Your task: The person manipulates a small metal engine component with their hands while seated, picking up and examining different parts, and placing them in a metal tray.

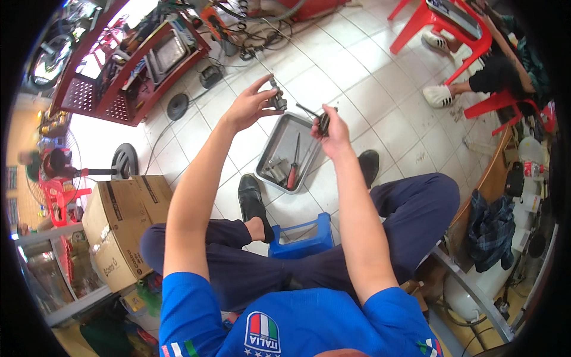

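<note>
My left hand is raised over the far left corner of the tray. Its thumb and fingers grip a small dark metal part with a stepped, knobby shape. In my right hand is a black tool with a thin nozzle, which points toward the metal part; the two are apart. My fingers hide much of the tool's body. Below both hands, a grey metal tray lies on the floor. Inside it are a screwdriver with a red handle and a silvery metal part.
A blue plastic stool stands between my legs. Cardboard boxes are at the left, with a red tool cart beyond. Hoses and cables lie at the back. At the right, a person sits by red plastic chairs.
</note>
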Demonstrator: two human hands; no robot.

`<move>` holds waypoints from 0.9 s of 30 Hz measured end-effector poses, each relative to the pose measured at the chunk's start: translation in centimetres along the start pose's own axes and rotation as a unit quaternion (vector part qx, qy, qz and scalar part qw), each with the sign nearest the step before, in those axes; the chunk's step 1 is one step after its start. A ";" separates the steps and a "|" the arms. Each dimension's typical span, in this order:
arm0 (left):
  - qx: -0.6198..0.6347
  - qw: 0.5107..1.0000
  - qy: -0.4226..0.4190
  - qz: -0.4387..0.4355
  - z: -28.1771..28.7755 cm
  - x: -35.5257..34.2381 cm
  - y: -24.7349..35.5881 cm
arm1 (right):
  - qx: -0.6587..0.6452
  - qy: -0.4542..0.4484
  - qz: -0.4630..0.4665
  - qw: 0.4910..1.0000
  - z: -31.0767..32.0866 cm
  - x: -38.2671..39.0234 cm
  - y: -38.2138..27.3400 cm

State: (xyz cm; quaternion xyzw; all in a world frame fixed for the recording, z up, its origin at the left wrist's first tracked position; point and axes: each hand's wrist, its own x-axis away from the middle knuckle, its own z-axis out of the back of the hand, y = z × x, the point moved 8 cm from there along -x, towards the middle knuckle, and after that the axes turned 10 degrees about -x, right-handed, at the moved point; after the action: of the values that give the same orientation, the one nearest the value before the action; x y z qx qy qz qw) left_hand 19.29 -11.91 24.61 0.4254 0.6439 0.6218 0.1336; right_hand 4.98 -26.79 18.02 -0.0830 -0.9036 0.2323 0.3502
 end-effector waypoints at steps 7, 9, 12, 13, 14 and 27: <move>0.052 0.994 0.036 -0.090 -2.3 9.0 12.1 | 0.160 -0.166 0.104 0.967 -13.6 7.3 -11.2; 0.065 0.990 0.082 -0.091 -2.2 11.6 12.5 | 0.192 -0.201 0.103 0.955 -16.3 10.3 -12.0; 0.107 0.980 0.146 -0.082 -1.9 14.9 11.6 | 0.254 -0.248 0.077 0.931 -17.2 12.7 -11.2; 0.124 0.976 0.160 -0.081 -2.1 15.7 10.9 | 0.267 -0.263 0.063 0.925 -16.6 12.9 -10.5; 0.141 0.973 0.166 -0.079 -2.5 16.0 10.2 | 0.281 -0.272 0.054 0.919 -15.8 13.2 -10.1; 0.135 0.968 0.202 -0.065 -3.0 18.6 5.0 | 0.238 -0.272 -0.067 0.930 -10.3 15.3 -3.2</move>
State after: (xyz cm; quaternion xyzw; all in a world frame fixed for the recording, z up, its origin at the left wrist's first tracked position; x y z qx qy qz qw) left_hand 7.94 -1.34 36.40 0.2624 0.7618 0.5921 -0.0182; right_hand 0.60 -21.07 35.27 0.1295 -0.8856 0.4308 0.1154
